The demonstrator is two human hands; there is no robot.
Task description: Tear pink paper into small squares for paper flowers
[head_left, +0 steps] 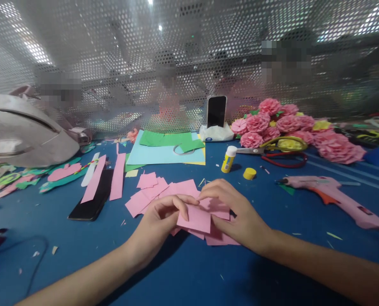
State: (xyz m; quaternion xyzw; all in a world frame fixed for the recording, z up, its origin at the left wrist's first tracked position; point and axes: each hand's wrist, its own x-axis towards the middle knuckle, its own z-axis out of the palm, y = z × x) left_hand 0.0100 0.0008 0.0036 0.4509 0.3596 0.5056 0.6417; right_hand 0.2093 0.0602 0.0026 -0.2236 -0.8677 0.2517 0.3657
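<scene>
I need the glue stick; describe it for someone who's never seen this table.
On the blue table, find the phone standing upright at the back. Between it and the right hand, near the tips of the scissors, stands the glue stick. Its upright yellow tube with a white top differs from the squat yellow cap beside it.

A pale bag [33, 131] sits at the far left of the blue table [208, 276], a black phone [97, 205] lying flat nearer the middle. At the back, green paper [164, 139] overlaps a light blue sheet [154, 155]. A second phone [216, 111] stands upright at a white pack [216, 134]. Right of it are pink flowers [287, 123], with scissors [256, 151] in front. A glue stick [228, 159] stands near its yellow cap [250, 173]. A pink glue gun [331, 187] lies at right, and a perforated screen [113, 38] rises behind.
</scene>
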